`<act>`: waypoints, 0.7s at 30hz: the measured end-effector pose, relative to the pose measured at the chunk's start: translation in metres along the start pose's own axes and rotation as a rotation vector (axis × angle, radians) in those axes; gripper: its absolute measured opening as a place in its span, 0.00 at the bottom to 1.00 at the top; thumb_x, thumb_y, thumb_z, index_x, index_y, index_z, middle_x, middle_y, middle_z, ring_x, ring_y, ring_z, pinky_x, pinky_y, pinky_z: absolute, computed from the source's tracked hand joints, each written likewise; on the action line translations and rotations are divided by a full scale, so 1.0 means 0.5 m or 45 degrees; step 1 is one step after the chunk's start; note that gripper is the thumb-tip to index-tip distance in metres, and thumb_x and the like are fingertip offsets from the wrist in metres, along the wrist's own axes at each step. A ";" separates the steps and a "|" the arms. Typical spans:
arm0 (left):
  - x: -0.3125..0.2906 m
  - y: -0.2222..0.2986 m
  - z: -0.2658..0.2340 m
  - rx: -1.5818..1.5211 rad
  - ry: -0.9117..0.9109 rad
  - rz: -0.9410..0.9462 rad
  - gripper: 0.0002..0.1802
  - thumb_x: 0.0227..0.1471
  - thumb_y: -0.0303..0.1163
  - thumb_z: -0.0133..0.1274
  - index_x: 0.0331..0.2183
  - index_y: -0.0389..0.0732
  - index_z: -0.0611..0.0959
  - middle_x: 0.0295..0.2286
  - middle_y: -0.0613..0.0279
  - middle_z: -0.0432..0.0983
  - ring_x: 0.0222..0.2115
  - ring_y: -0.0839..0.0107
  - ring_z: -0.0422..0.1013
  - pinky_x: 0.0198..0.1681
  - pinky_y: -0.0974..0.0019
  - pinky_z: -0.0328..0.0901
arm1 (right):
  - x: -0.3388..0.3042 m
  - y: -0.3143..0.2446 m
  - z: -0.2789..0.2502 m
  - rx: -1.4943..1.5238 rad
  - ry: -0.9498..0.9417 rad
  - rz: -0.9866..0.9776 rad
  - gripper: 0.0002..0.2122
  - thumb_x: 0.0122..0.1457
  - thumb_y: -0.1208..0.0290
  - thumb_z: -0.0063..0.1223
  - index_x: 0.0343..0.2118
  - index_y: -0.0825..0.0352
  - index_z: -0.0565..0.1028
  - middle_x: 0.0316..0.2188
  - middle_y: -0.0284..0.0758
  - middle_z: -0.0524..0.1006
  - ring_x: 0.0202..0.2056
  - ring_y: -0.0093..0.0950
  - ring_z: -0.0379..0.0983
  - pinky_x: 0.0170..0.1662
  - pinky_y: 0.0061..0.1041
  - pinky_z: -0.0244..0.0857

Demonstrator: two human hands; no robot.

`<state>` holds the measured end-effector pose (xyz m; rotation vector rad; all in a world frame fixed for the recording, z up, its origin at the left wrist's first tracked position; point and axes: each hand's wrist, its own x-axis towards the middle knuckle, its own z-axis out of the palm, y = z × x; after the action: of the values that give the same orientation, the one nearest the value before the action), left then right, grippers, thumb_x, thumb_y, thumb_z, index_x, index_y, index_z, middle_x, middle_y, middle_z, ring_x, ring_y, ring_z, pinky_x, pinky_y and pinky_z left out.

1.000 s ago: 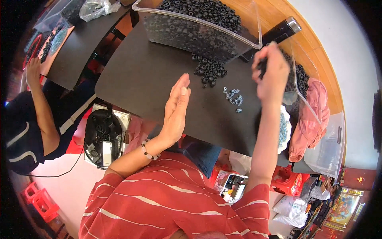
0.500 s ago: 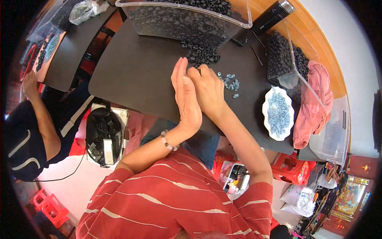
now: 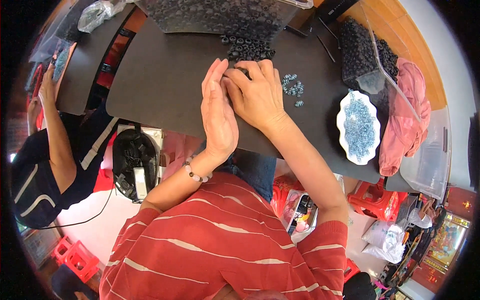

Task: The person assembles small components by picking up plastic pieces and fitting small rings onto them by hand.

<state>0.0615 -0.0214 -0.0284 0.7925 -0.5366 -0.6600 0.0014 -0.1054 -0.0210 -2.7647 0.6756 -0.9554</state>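
The left hand (image 3: 218, 112) is raised edge-on, its fingers long, straight and laid together, the palm turned inward and the thumb side uppermost. Its fingers are unclenched. The right hand (image 3: 257, 95) leans against it, fingers bent and knuckles raised, the fingertips tucked toward the left palm. A small dark patch shows between its fingers; it may be a black part, but the knuckles hide most of it and I cannot tell whether anything is gripped.

Just beyond the fingertips, on the smooth, dark, matte surface (image 3: 165, 80), lies a loose heap of black ring-shaped parts (image 3: 252, 50), thick-walled and round-holed. To the right of the right hand lie a few small coils (image 3: 295, 91), wire-like and bluish-grey with a glossy sheen. Many more blue-grey coils (image 3: 359, 130) fill a white dish (image 3: 341, 122) with a smooth, scalloped rim, well to the right.

Behind the heap stands a clear plastic bin (image 3: 300, 5), stiff-lipped and packed with more black rings. A second clear bin (image 3: 371, 84), at the right, holds a dense, knobbly mass of black parts. Against it sags a soft, creased pink cloth (image 3: 407, 110). Thin dark rods (image 3: 326, 48) lie near that bin. A bracelet (image 3: 197, 176) of round pale and dark beads circles the left wrist. At the far left is another person's bare forearm (image 3: 57, 135).
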 end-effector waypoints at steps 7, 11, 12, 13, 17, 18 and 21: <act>0.003 0.001 -0.008 0.020 -0.021 0.044 0.27 0.65 0.40 0.27 0.56 0.31 0.62 0.59 0.57 0.48 0.59 0.68 0.47 0.62 0.65 0.41 | 0.000 -0.013 -0.026 -0.121 -0.031 -0.013 0.17 0.50 0.64 0.57 0.45 0.52 0.77 0.50 0.37 0.70 0.41 0.36 0.65 0.43 0.34 0.63; 0.003 -0.007 -0.013 -0.053 -0.005 0.043 0.29 0.64 0.44 0.30 0.56 0.31 0.63 0.58 0.53 0.56 0.60 0.65 0.49 0.63 0.62 0.40 | 0.000 -0.019 -0.040 -0.092 -0.076 0.035 0.19 0.51 0.63 0.56 0.49 0.50 0.75 0.55 0.40 0.66 0.42 0.38 0.65 0.45 0.36 0.63; 0.003 -0.005 -0.011 -0.040 0.003 0.027 0.30 0.64 0.45 0.30 0.56 0.31 0.62 0.58 0.53 0.56 0.60 0.65 0.48 0.63 0.62 0.40 | -0.001 -0.020 -0.043 -0.070 -0.091 0.046 0.19 0.52 0.63 0.55 0.49 0.50 0.74 0.56 0.41 0.65 0.42 0.39 0.66 0.46 0.36 0.64; 0.003 -0.003 -0.010 -0.026 0.012 0.011 0.30 0.64 0.46 0.29 0.57 0.31 0.61 0.58 0.53 0.55 0.61 0.65 0.48 0.63 0.62 0.40 | 0.001 -0.022 -0.046 -0.071 -0.089 0.043 0.19 0.52 0.63 0.55 0.49 0.50 0.74 0.56 0.41 0.65 0.42 0.39 0.66 0.46 0.36 0.64; 0.002 -0.003 -0.007 -0.054 0.034 0.014 0.31 0.64 0.47 0.29 0.57 0.31 0.61 0.59 0.53 0.54 0.62 0.64 0.46 0.63 0.62 0.38 | 0.007 -0.007 -0.050 0.161 -0.023 0.099 0.17 0.57 0.63 0.49 0.51 0.55 0.72 0.55 0.45 0.67 0.42 0.42 0.68 0.48 0.36 0.63; 0.002 -0.002 -0.005 -0.037 0.048 0.001 0.31 0.64 0.47 0.29 0.57 0.31 0.60 0.59 0.53 0.53 0.62 0.64 0.45 0.64 0.62 0.37 | 0.009 0.006 -0.050 0.297 0.036 0.124 0.17 0.59 0.63 0.47 0.52 0.56 0.71 0.54 0.46 0.67 0.42 0.43 0.69 0.48 0.37 0.63; 0.002 0.001 -0.002 -0.029 0.061 -0.008 0.30 0.64 0.46 0.29 0.57 0.31 0.60 0.60 0.53 0.52 0.62 0.65 0.44 0.64 0.62 0.36 | 0.012 0.030 -0.061 0.676 0.148 0.345 0.17 0.64 0.62 0.39 0.49 0.66 0.73 0.46 0.45 0.74 0.43 0.36 0.73 0.48 0.30 0.64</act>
<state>0.0631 -0.0213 -0.0285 0.7873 -0.4820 -0.6504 -0.0188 -0.1210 0.0024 -2.1134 0.6722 -1.0561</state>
